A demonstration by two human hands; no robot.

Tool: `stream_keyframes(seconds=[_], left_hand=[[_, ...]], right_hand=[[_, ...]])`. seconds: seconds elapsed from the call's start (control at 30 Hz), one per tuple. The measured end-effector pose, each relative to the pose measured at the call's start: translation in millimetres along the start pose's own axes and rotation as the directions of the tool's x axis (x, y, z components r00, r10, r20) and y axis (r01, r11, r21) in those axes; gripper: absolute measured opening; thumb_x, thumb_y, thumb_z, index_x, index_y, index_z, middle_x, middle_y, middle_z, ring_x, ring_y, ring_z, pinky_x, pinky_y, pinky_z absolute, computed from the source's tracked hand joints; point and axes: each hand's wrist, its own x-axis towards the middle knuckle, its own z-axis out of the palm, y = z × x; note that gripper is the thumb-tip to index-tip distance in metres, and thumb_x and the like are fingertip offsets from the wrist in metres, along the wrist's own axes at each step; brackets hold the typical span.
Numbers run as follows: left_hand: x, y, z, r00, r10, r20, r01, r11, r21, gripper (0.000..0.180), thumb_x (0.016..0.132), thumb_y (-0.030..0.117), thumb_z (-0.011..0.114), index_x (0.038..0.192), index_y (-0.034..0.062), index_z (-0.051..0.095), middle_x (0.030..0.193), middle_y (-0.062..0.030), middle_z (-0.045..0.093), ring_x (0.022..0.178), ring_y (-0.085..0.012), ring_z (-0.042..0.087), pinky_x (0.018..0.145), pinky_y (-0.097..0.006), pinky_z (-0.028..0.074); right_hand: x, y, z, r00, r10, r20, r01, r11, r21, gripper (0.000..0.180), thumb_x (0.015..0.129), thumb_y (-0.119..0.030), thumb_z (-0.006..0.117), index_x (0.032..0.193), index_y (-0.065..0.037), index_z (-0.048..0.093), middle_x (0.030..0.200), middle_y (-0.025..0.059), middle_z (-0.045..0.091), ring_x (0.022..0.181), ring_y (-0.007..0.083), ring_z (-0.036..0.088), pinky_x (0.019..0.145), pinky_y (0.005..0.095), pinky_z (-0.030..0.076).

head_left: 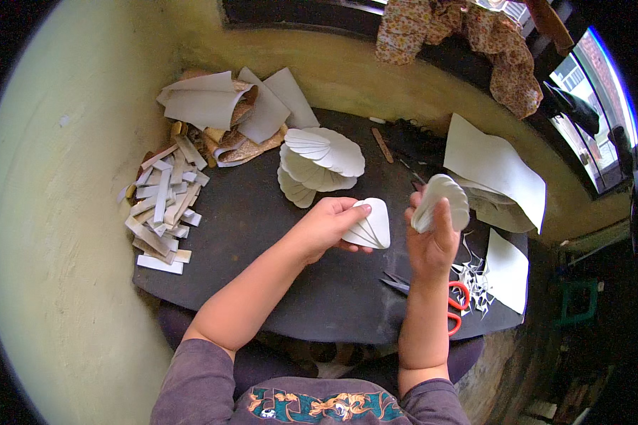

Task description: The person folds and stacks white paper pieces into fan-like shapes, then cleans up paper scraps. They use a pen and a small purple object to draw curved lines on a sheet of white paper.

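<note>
Pinched between the thumb and fingers of my left hand are a few white petal-shaped pieces, slightly fanned, their rounded ends away from the wrist. My right hand is raised to the right of them, gripping a thicker fanned stack of white petal pieces. The two hands are apart. Beyond my left hand, more fanned stacks of white petal pieces lie on the dark table. Scissors with orange handles lie next to my right forearm, partly hidden by it.
White and tan sheets are heaped at the far left, with a pile of white strips nearer. White sheets lie at right, above thin white scraps. A brown stick lies at the back. Walls border the left and far sides.
</note>
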Motion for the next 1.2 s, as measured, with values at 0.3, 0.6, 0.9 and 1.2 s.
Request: stream_keyframes(seconds=[0.3, 0.6, 0.9, 1.2], left_hand=[[-4, -1, 13, 0.841, 0.511, -0.181, -0.391, 0.803, 0.449, 0.017, 0.092, 0.016, 0.056, 0.102, 0.0027, 0.058, 0.087, -0.0071, 0.066, 0.079, -0.0133, 0.064, 0.067, -0.027, 0.050], [-5, -6, 23, 0.855, 0.518, 0.004, -0.436, 0.715, 0.547, 0.018, 0.091, 0.013, 0.054, 0.098, -0.0014, 0.062, 0.083, -0.0097, 0.067, 0.077, -0.0123, 0.061, 0.071, -0.029, 0.049], [1, -15, 25, 0.725, 0.689, -0.004, -0.545, 0.578, 0.608, 0.018, 0.088, 0.012, 0.056, 0.092, -0.0040, 0.062, 0.079, -0.0201, 0.063, 0.070, -0.0307, 0.063, 0.063, -0.035, 0.047], [-2, -14, 32, 0.787, 0.611, -0.080, -0.482, 0.692, 0.538, 0.019, 0.087, 0.015, 0.060, 0.089, -0.0027, 0.063, 0.074, -0.0171, 0.063, 0.065, -0.0219, 0.061, 0.061, -0.034, 0.046]], right_hand=[[6, 5, 13, 0.991, -0.020, -0.131, -0.028, 0.933, -0.357, 0.023, 0.088, -0.011, 0.064, 0.108, -0.003, 0.057, 0.095, 0.0061, 0.063, 0.087, 0.0161, 0.063, 0.070, 0.0307, 0.052], [3, 12, 23, 0.987, -0.014, -0.158, -0.072, 0.849, -0.523, 0.016, 0.084, -0.012, 0.068, 0.095, 0.000, 0.066, 0.090, 0.0048, 0.067, 0.079, 0.0120, 0.062, 0.070, 0.0250, 0.047], [3, 23, 20, 0.994, -0.094, -0.061, 0.033, 0.767, -0.641, 0.018, 0.087, -0.014, 0.066, 0.097, 0.000, 0.065, 0.090, 0.0059, 0.067, 0.079, 0.0123, 0.062, 0.069, 0.0251, 0.048], [1, 35, 14, 0.983, -0.186, -0.005, 0.129, 0.703, -0.700, 0.017, 0.089, -0.014, 0.063, 0.099, 0.000, 0.062, 0.093, 0.0059, 0.066, 0.083, 0.0127, 0.061, 0.070, 0.0254, 0.047]])
